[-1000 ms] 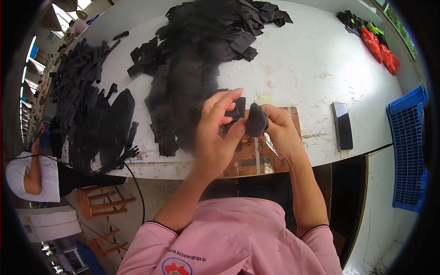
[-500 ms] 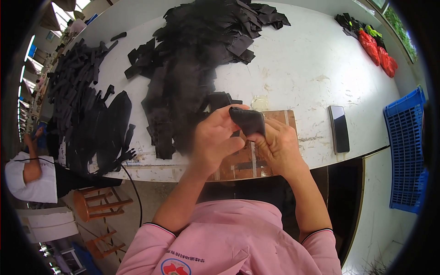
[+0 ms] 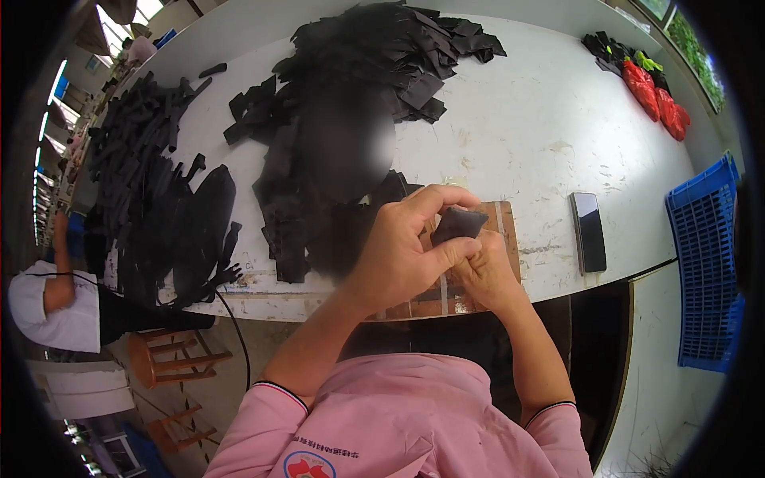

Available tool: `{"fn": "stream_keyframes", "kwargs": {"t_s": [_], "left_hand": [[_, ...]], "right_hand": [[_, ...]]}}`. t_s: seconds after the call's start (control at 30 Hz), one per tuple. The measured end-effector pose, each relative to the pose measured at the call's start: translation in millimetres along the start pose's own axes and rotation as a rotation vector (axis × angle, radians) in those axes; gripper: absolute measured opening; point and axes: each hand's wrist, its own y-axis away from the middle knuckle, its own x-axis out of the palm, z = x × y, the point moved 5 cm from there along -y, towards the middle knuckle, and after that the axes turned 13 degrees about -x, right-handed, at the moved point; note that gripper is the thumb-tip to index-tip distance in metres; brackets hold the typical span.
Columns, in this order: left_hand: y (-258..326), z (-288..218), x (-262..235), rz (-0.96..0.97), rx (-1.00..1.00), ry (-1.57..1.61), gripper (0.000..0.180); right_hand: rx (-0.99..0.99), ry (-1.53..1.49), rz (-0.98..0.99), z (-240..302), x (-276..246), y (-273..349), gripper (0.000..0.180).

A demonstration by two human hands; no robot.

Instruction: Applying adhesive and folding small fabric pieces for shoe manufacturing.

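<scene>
Both my hands meet over a brown wooden board (image 3: 510, 231) at the near edge of the white table (image 3: 526, 135). My left hand (image 3: 402, 251) and my right hand (image 3: 486, 271) together pinch a small flat black piece (image 3: 458, 225) of soft material, held just above the board. The left thumb and fingers curl over its left edge, while the right fingers press it from below. A large heap of similar black cut pieces (image 3: 343, 103) lies beyond my left hand.
A dark phone (image 3: 588, 231) lies right of the board. A blue plastic crate (image 3: 705, 263) stands at the far right. Red and black items (image 3: 649, 84) sit at the table's back right. More black strips (image 3: 151, 191) cover the left. Another person in white (image 3: 56, 307) sits at left.
The black piece has been turned from bunched up to flat between my hands, and both hands have settled slightly lower over the board.
</scene>
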Motion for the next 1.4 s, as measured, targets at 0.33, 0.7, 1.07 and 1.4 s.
{"fn": "stream_keyframes", "kwargs": {"t_s": [0.33, 0.7, 1.07, 1.4], "left_hand": [[7, 24, -20, -0.001, 0.117, 1.036, 0.021], [8, 32, -22, -0.098, 0.012, 0.825, 0.02], [-5, 94, -5, -0.31, -0.062, -0.862, 0.033], [15, 82, -30, -0.627, 0.233, -0.673, 0.012]], "right_hand": [[-0.041, 0.357, 0.082, 28, -16, -20, 0.032], [-0.007, 0.31, 0.055, 16, 0, -15, 0.028], [0.15, -0.425, -0.812, 40, -76, 38, 0.043], [1.443, -0.299, -0.603, -38, 27, 296, 0.044]]}}
